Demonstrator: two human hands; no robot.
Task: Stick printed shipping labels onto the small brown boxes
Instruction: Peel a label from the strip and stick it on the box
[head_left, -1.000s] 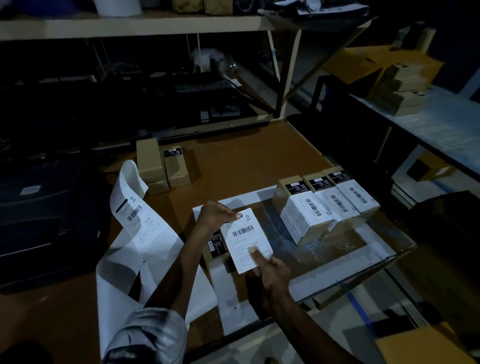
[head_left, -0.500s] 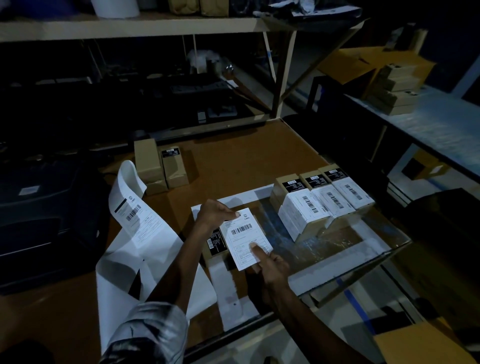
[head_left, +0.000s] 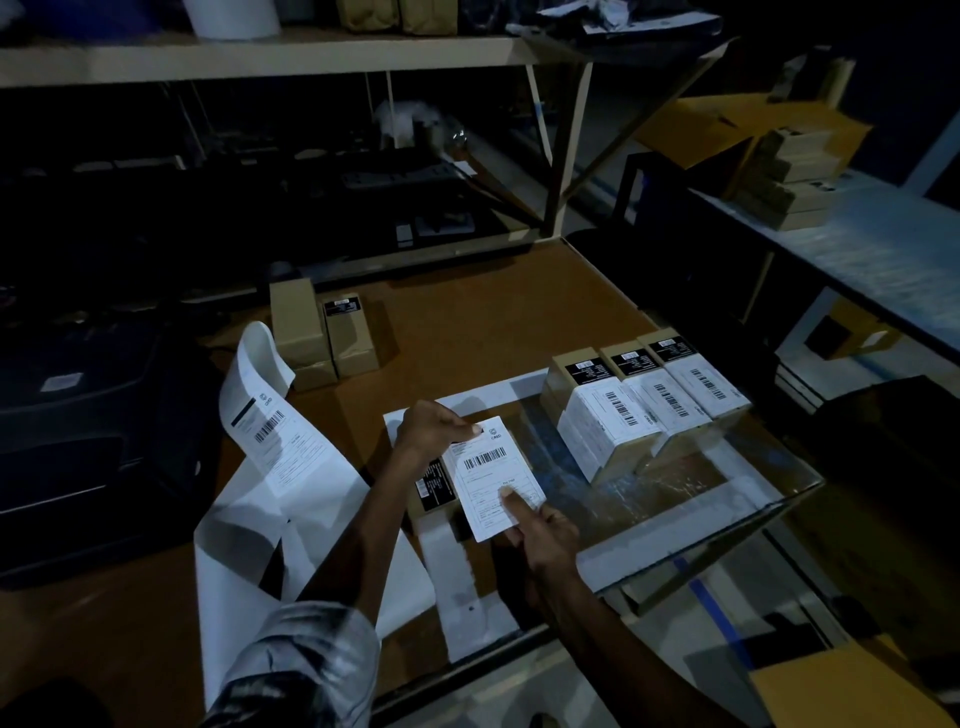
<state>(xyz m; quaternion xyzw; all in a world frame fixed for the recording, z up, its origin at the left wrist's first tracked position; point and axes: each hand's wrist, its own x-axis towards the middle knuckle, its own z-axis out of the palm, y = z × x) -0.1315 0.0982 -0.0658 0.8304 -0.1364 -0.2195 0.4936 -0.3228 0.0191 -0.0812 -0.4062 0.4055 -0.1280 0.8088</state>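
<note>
Little has shifted over the last second: both hands still hold the same shipping label (head_left: 492, 475) over the box under it (head_left: 431, 486), with the right thumb now a touch farther up the sheet. That label lies tilted on the small brown box, whose black sticker shows just left of the paper. The left hand (head_left: 428, 431) pinches the label's far left corner between thumb and curled fingers. The right hand (head_left: 543, 530) grips the near right corner, its thumb pressed flat on the printed face and its other fingers tucked beneath.

Right of the label and beyond it, three labelled boxes (head_left: 644, 402) stand side by side, touching, on a glossy taped patch of the brown table (head_left: 478, 332). Left of the label, a long strip of label backing (head_left: 270, 457) curls up from the table, one printed label still on it. Beyond the label, towards the far left of the table, two unlabelled boxes (head_left: 322, 332) lie next to each other. Far off to the right of the label, more boxes are stacked on a pale side bench (head_left: 883, 244).
</note>
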